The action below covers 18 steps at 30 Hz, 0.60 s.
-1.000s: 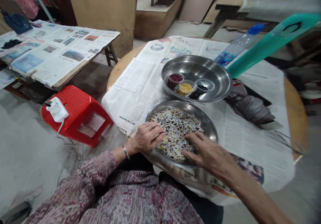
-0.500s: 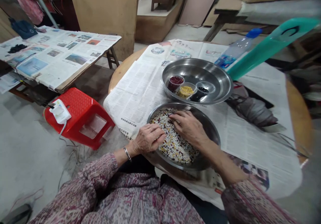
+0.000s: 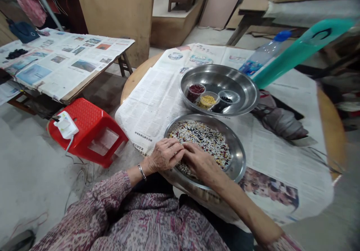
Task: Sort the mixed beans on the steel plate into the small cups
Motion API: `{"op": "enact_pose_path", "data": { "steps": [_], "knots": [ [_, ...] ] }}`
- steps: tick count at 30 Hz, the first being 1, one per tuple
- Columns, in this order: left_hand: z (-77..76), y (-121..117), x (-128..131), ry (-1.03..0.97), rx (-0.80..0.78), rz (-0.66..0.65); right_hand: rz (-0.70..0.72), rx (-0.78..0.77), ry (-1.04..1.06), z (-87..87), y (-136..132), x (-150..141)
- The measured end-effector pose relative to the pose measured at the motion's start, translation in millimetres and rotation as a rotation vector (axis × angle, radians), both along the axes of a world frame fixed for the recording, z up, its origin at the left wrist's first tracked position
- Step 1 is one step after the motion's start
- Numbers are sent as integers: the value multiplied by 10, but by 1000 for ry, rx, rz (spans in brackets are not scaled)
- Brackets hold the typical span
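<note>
A steel basin (image 3: 240, 157) holds a mix of white grains, yellow, dark red and black beans (image 3: 209, 136). My left hand (image 3: 166, 154) hovers at its near left rim with the fingers curled in; whatever may lie in them is hidden. Right beside it is my right hand (image 3: 201, 163), over the near part of the mix, its bent fingertips meeting the left hand's. Behind stands a larger steel basin (image 3: 244, 84) with a cup of red beans (image 3: 196, 90), a cup of yellow beans (image 3: 208, 101) and a cup of black beans (image 3: 228, 99).
Newspaper (image 3: 146, 108) covers the round table. A water bottle (image 3: 264, 54), a long green plastic piece (image 3: 303, 52) and a grey cloth bundle (image 3: 281, 121) lie to the right. On the left is a red stool (image 3: 87, 120) with a power strip (image 3: 66, 124). Another person (image 3: 28, 3) is far left.
My right hand has drawn back from the far part of the mix to my left hand. The left hand stays nearly in place. Black beans now show in the middle of the mix.
</note>
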<state>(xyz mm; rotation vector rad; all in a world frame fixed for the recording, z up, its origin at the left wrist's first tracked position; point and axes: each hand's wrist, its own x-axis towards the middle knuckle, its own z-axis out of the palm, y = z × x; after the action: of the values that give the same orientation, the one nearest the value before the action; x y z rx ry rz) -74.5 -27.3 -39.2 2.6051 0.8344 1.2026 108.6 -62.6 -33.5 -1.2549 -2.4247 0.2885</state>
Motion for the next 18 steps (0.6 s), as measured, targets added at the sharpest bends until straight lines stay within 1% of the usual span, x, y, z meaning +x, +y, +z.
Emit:
{"op": "enact_pose_path", "data": {
  "steps": [1, 3, 5, 7, 9, 12, 15, 18],
  "knots": [
    [-7, 1, 1, 1, 1, 2, -51, 19, -34, -5, 59, 74],
    [-15, 2, 7, -3, 2, 2, -205, 54, -63, -20, 155, 283],
    [-11, 3, 12, -11, 5, 4, -379, 79, -33, -44, 218, 495],
    [-1, 4, 16, -16, 10, 8, -490, 72, -9, -71, 260, 623],
    [8, 5, 16, -17, 11, 9, -493, 35, -12, -88, 300, 628],
    [6, 8, 11, 8, -5, 8, -408, -80, 19, -59, 385, 449],
    [-15, 9, 7, 38, -19, 13, -382, -246, 74, 42, 463, 219],
    [-36, 7, 6, 40, -29, 16, -347, -405, 132, 153, 427, 69]
  ]
}}
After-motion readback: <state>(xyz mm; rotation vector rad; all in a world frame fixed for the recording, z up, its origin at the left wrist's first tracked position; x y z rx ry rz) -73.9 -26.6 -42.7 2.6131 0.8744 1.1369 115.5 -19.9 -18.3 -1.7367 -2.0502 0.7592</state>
